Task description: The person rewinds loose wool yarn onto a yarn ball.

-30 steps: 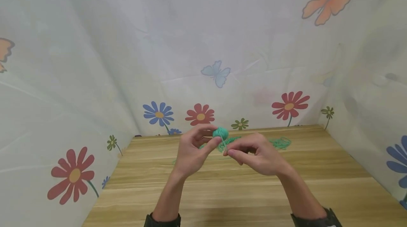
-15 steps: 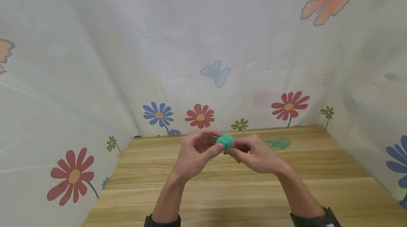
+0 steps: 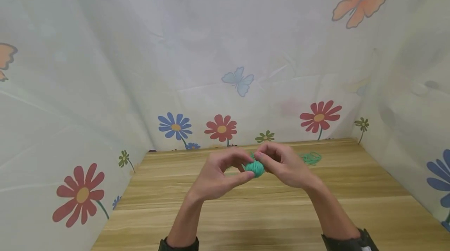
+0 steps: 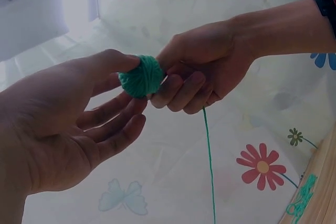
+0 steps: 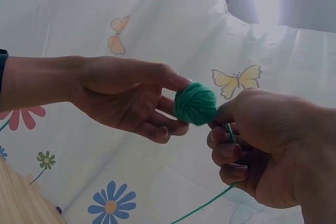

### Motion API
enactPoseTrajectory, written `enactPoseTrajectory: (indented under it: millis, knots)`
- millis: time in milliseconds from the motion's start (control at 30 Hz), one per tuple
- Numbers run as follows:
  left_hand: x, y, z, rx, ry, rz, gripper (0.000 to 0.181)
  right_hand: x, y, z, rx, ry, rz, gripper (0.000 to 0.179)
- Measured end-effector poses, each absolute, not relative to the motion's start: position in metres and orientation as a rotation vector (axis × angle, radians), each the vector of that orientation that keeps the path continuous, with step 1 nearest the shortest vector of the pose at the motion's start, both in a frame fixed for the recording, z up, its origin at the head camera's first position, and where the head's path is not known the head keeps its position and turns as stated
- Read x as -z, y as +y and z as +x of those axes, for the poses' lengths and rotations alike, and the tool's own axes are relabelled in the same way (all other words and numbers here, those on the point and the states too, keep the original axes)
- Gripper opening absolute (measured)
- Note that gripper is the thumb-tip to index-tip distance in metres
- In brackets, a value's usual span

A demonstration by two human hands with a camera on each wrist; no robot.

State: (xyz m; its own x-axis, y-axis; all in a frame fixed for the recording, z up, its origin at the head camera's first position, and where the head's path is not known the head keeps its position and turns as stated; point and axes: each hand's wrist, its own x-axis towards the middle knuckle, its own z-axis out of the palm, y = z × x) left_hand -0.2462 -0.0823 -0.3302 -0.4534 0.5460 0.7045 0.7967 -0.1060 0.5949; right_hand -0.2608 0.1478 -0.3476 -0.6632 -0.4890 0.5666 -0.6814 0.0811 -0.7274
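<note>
A small ball of green yarn is pinched between the thumb and fingers of my left hand. Close against its far right side, my right hand pinches the yarn strand with thumb and forefinger. In the right wrist view the wound ball shows its wraps, and the strand runs through the curled fingers of the right hand and hangs away below. The left wrist view shows the same strand dropping from under the right hand.
Loose green yarn lies in a tangle toward the back right of the wooden table, partly hidden behind the hands. A white curtain printed with flowers and butterflies encloses the back and both sides.
The ball has shifted right and slightly toward me in the left hand and has turned. The right hand has gone from below the ball round to its upper right side with the strand.
</note>
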Motion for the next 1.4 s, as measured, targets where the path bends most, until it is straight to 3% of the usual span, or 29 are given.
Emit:
enactPoseTrajectory:
  millis: [400,767,1133,1400]
  knots:
    - [0.33,-0.078,-0.25,1.331,-1.963,-1.283,0.026,0.343,0.147,-0.254,-1.578,-1.913,1.198,0.021]
    - [0.34,-0.077,-0.262,1.52,-1.832,-1.186,0.027,0.347,0.141,-0.26,-1.456,-1.939,1.401,0.031]
    - [0.347,-0.083,-0.269,1.843,-1.746,-1.257,0.03,0.346,0.14,-0.261,-1.41,-1.94,1.624,0.032]
    - [0.345,-0.088,-0.267,1.892,-1.719,-1.422,0.03,0.347,0.141,-0.263,-1.429,-2.097,1.402,0.025]
